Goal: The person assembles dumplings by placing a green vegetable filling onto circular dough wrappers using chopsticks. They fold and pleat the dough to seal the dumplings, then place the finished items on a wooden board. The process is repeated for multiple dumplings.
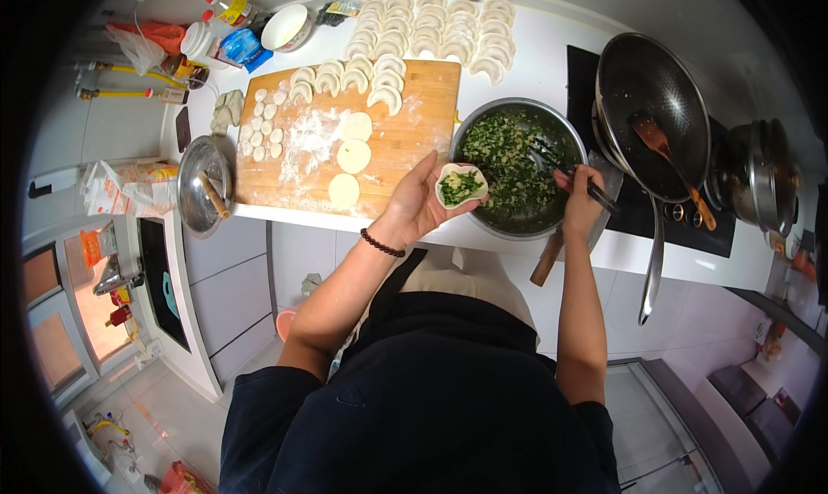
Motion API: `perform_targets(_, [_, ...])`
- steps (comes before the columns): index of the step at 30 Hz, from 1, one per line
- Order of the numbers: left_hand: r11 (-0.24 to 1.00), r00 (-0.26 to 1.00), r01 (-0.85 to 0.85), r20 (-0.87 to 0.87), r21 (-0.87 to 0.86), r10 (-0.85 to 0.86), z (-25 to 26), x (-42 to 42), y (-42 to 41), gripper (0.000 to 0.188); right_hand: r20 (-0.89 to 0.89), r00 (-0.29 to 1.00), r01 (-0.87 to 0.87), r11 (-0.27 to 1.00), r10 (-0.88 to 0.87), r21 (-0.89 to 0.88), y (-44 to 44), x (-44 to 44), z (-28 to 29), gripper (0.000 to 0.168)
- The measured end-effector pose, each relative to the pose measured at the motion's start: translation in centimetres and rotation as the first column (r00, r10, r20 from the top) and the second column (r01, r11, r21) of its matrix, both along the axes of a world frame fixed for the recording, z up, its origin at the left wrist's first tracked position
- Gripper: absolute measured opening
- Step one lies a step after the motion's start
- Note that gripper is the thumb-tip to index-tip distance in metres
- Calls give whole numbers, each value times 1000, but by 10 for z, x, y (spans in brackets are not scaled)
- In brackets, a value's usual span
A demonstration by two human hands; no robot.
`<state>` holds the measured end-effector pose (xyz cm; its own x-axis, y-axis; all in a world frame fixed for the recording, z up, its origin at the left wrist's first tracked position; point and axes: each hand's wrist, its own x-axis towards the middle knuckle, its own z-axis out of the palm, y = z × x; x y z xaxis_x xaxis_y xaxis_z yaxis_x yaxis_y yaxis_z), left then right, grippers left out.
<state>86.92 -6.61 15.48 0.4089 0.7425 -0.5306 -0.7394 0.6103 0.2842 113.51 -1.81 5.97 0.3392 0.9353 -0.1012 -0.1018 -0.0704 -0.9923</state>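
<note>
My left hand [420, 200] cups a dumpling wrapper [462, 186] with chopped green filling on it, beside the rim of a metal bowl [524, 230]. Chopped green filling [501, 148] lies in that bowl. Dark chopsticks [598, 196] are in my right hand [582, 200], their tips over the filling. On the floured wooden board [414, 145] lie several flat wrappers [354, 156], small dough pieces [259, 125] and folded dumplings [386, 96]. More folded dumplings [427, 32] stand in rows on the white counter behind the board.
A wok [653, 106] with a wooden-handled spatula [653, 138] stands over the cooktop [705, 229] at right. To the left are a metal basin [187, 196] with a rolling pin [212, 193], a patterned bowl [286, 28] and bottles [233, 9]. A wooden handle [548, 258] juts past the counter edge.
</note>
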Motion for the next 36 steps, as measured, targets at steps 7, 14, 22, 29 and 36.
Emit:
perform_targets(7, [1000,1000,12,23,18,-13,-5,-1,1,63,-170,983,68,997,-70,-19,12,-10,-11,17])
perform_targets(14, [1000,999,-11,33,6,11,-10,1,5,63,-308,941,132,990,-140,-48,11,-13,-6,16])
perform_targets(22, [998,998,-41,42,39,40,-19,7,21,63,-354,924,141,990,-143,-31,-10,1,38,16])
perform_targets(29, [997,998,-47,34,67,44,-7,14,31,61,-339,930,-122,989,142,79,-38,3,114,17])
perform_targets(36, [997,996,-31,84,76,25,3,20,31,60,-132,924,-353,933,360,74,-39,-3,144,19])
